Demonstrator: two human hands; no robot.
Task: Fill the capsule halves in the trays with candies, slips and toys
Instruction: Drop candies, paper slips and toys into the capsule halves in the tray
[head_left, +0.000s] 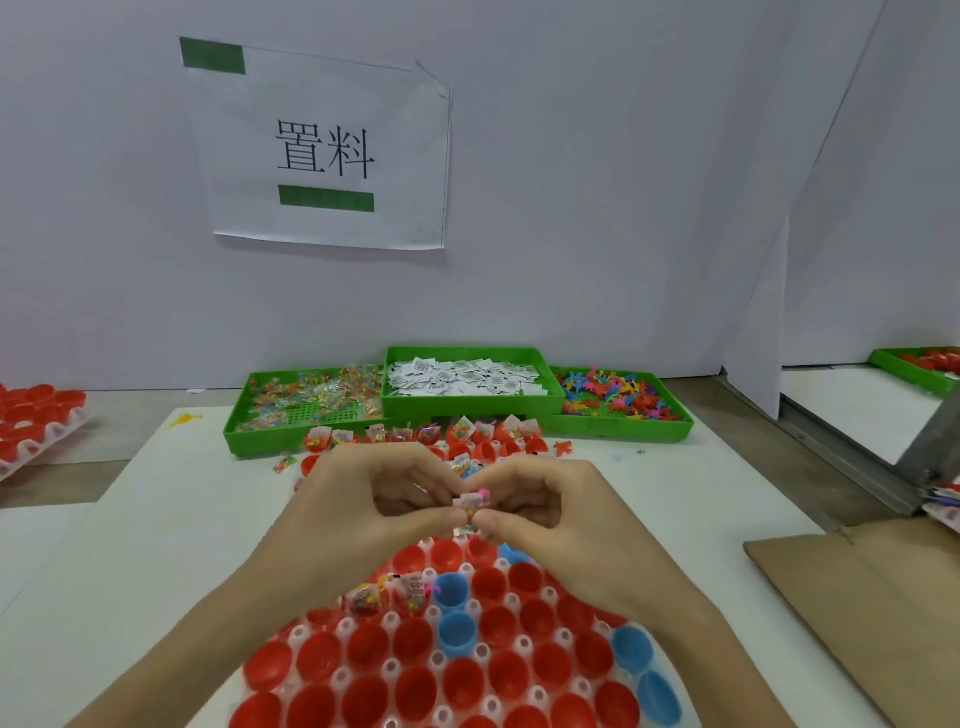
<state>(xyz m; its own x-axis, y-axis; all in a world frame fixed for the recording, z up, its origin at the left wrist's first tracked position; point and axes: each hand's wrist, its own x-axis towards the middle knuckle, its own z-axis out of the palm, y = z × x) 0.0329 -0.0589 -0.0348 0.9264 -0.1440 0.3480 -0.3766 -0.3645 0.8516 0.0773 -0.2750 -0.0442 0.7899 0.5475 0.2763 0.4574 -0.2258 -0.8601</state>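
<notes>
Both your hands meet above the far part of the capsule tray (332, 680), fingers curled inward. Your left hand (363, 499) and right hand (561, 506) share a grip on one small bundle (470, 503): a clear candy packet with a white slip and a bit of pink toy showing, pinched between the fingertips of both hands. Below your wrists the tray holds rows of open red capsule halves (415, 691), with a few blue capsule halves (457, 631) among them; two halves near your left wrist are already filled (387, 597), the ones around them bare. Beyond your hands, more filled red halves (462, 434) stand in a row. Behind these, three green bins sit side by side on the bench against the wall: the candy bin (306, 397) on the left, the slip bin (467, 376) raised in the middle, the toy bin (618, 397) on the right. A stray candy packet (284, 462) lies on the white bench sheet just in front of the candy bin.
</notes>
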